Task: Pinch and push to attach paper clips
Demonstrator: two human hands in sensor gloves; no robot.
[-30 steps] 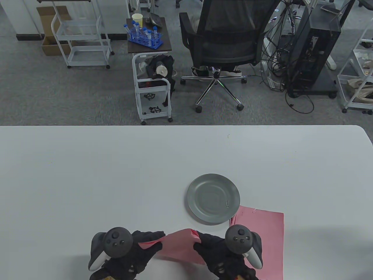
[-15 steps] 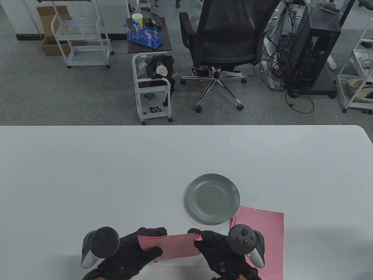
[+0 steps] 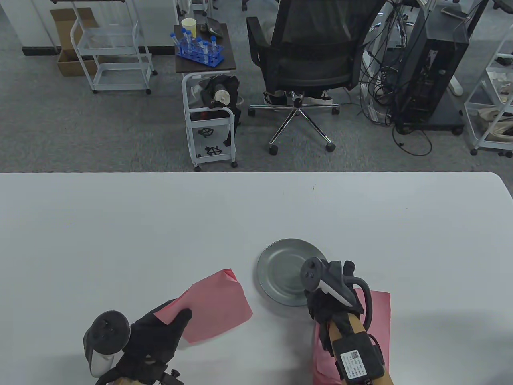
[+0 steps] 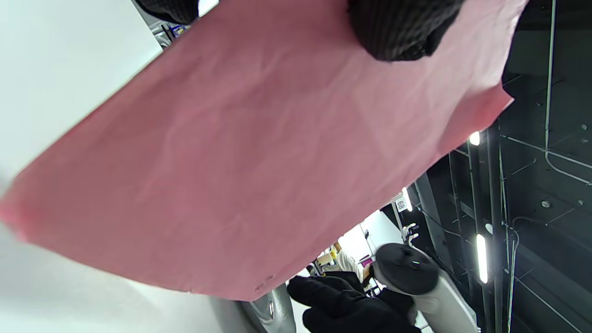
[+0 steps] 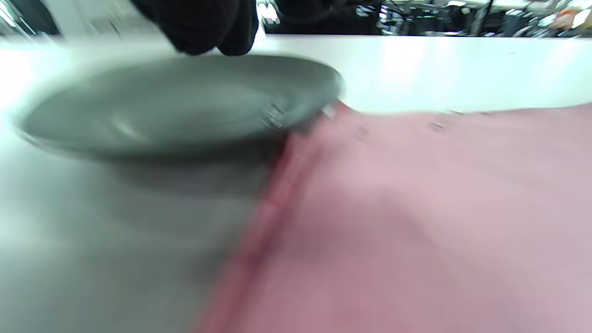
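Note:
My left hand (image 3: 176,317) pinches the near corner of a few pink sheets (image 3: 214,306) and holds them tilted above the table. In the left wrist view a gloved fingertip (image 4: 402,27) presses on the pink paper (image 4: 259,152). My right hand (image 3: 330,280) is off the paper and reaches over the right side of the grey plate (image 3: 276,268). In the blurred right wrist view its fingertips (image 5: 203,27) hang over the plate (image 5: 152,106), holding nothing I can see. A small paper clip (image 5: 273,115) lies in the plate. It is hidden in the table view.
A stack of pink paper (image 3: 378,317) lies flat to the right of the plate, under my right forearm. It fills the lower right of the right wrist view (image 5: 416,222). The white table (image 3: 160,224) stretches far and left.
My right hand let go of the pink sheets and moved forward over the plate. My left hand shifted left and swung the sheets up and away, now holding them alone.

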